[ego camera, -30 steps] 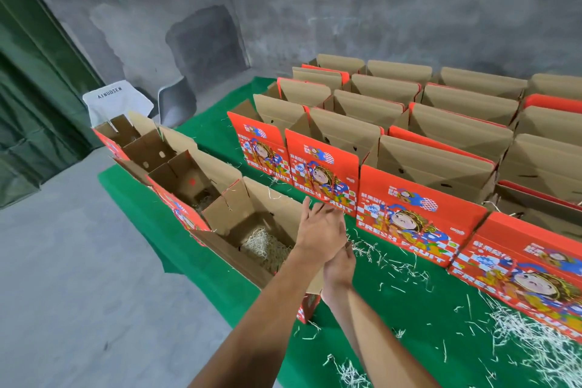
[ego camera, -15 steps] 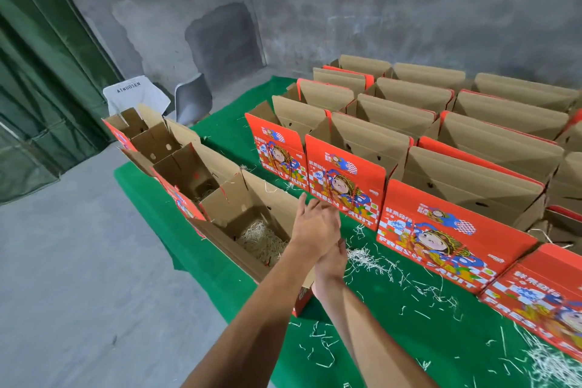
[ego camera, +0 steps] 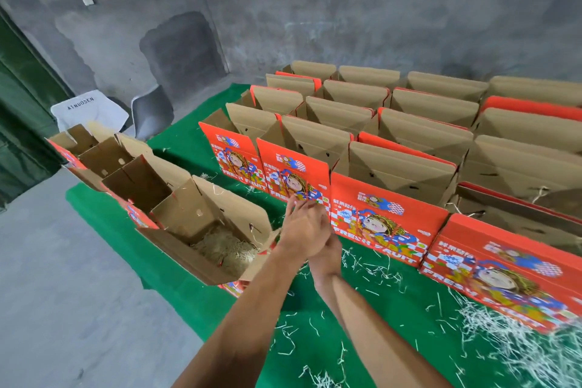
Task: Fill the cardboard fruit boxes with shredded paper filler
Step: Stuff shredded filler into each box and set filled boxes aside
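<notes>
Both hands meet palm to palm at the centre of the frame: the left hand point(ego camera: 304, 225) lies over the right hand point(ego camera: 327, 253), fingers straight, and nothing shows between them, though a few strands trapped between the palms could not be ruled out. The hands are above the green cloth point(ego camera: 204, 302), between the near open box point(ego camera: 201, 230) at centre left and the row of red printed boxes point(ego camera: 387, 217) running toward the lower right. The near open box holds a nest of shredded paper filler point(ego camera: 220, 250) in its bottom; two more open boxes point(ego camera: 126, 170) continue the line toward the upper left, and their contents cannot be made out. A loose pile of filler point(ego camera: 510, 343) lies on the cloth at lower right, with stray strands scattered across the cloth below the hands. The filler appears very light, soft and springy, so it should compress in a grasp and shed strands readily; it carries no breakage risk. Take it from the loose pile with both hands cupped from opposite sides, gathering a loose bundle, not pinching a few strands. The boxes are thin, stiff cardboard with upright flaps and will likely shift if pushed; steady one by its wall when loading it.
</notes>
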`<action>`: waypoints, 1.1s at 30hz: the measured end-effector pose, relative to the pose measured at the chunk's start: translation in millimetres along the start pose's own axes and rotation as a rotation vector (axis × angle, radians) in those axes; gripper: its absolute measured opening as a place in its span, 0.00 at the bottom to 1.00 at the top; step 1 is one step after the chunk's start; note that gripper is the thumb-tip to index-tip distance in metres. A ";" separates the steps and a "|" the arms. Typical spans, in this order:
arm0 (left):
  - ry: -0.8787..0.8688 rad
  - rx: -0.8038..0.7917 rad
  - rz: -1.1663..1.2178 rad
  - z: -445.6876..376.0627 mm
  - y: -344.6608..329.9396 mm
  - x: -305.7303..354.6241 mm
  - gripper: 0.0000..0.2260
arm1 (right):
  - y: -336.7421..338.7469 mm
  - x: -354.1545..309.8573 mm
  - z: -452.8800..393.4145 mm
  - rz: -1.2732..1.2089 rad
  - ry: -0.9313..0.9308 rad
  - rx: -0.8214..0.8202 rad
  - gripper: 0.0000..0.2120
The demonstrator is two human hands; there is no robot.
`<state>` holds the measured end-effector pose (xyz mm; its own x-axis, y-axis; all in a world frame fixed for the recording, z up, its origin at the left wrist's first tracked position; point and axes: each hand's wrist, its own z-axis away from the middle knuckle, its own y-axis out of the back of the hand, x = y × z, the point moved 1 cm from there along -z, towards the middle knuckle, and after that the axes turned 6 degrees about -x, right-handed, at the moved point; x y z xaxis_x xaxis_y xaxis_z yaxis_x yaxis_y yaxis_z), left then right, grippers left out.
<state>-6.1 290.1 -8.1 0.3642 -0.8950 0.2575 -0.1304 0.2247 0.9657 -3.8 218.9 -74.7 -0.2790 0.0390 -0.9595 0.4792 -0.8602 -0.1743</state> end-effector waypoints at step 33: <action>-0.627 -0.227 -0.004 -6.3 -87.6 340.3 0.09 | 386.5 -104.8 96.4 1.239 0.321 0.583 0.10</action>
<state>135.1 -31.7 -4.9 -0.2501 -0.9352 0.2506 0.0922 0.2347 0.9677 130.4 -166.7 -20.2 0.3018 -0.8445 -0.4424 -0.1607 -0.5025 0.8495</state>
